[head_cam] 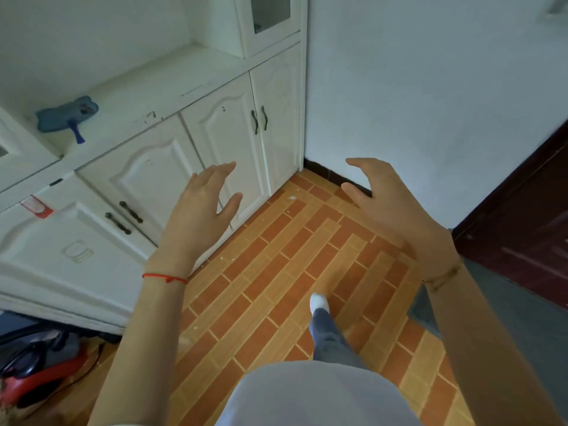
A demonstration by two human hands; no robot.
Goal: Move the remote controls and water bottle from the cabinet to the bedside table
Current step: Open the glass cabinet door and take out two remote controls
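A white cabinet (172, 87) with a bare countertop and closed lower doors fills the left half of the view. My left hand (203, 207) is raised in front of its lower doors, fingers apart, holding nothing. My right hand (387, 201) hovers over the tiled floor near the wall corner, also spread and holding nothing. No remote control, water bottle or bedside table shows in this view.
A blue brush-like object (66, 116) lies on the cabinet top at the left. A red and grey appliance (37, 370) with a cord sits on the floor at lower left. A dark wooden door (528, 216) stands at the right. My foot (319, 304) steps on the orange tiled floor (276, 256).
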